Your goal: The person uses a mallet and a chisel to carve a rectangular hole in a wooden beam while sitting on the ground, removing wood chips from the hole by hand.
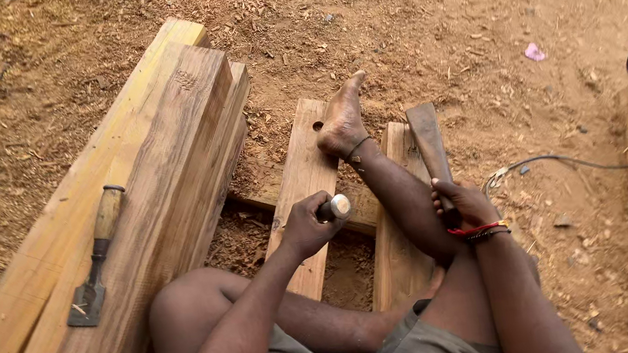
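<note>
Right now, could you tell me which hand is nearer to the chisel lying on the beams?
The left hand. It grips a round-ended handle just right of the beams where the chisel lies. The right hand is farther right, beyond the leg, holding a wooden mallet.

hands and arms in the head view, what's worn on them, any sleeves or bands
Both arms are bare with no sleeves and no gloves. The right hand has a red thread band and a darker beaded-looking bracelet at the wrist. The left hand and its wrist carry nothing.

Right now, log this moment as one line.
left hand: grips chisel handle | right hand: holds wooden mallet | plank: under chisel | spare chisel: on beam
</note>
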Demonstrator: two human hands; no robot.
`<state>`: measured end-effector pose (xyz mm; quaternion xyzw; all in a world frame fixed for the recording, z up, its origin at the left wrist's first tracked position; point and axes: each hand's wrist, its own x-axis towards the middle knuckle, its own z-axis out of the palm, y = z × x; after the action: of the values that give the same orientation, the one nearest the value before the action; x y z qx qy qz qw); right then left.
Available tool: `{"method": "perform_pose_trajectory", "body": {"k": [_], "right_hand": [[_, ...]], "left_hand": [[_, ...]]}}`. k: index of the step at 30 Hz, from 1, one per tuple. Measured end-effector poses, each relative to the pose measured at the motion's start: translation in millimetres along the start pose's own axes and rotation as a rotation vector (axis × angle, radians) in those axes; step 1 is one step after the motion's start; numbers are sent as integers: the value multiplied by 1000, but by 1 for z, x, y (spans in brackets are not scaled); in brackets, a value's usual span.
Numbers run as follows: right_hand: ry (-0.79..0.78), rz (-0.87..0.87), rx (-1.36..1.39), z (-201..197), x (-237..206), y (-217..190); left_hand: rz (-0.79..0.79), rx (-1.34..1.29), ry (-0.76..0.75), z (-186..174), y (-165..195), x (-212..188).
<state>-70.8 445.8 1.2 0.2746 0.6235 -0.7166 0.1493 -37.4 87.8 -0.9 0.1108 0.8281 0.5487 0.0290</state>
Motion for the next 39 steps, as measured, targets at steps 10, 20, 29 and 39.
{"method": "perform_pose_trajectory", "body": {"k": [10,20,29,39], "right_hand": [[-30,81,50,2,15,17],[20,-13,-38,6,12,15],[-301,0,141,7,1,-2],[-58,-61,-74,0,-2,10]], "left_hand": [[103,-47,90,-8,-14,-1],[90,-56,113,-22,-14,-2],[106,-141,107,4,-26,6],[147,0,101,-14,-15,7]]}}
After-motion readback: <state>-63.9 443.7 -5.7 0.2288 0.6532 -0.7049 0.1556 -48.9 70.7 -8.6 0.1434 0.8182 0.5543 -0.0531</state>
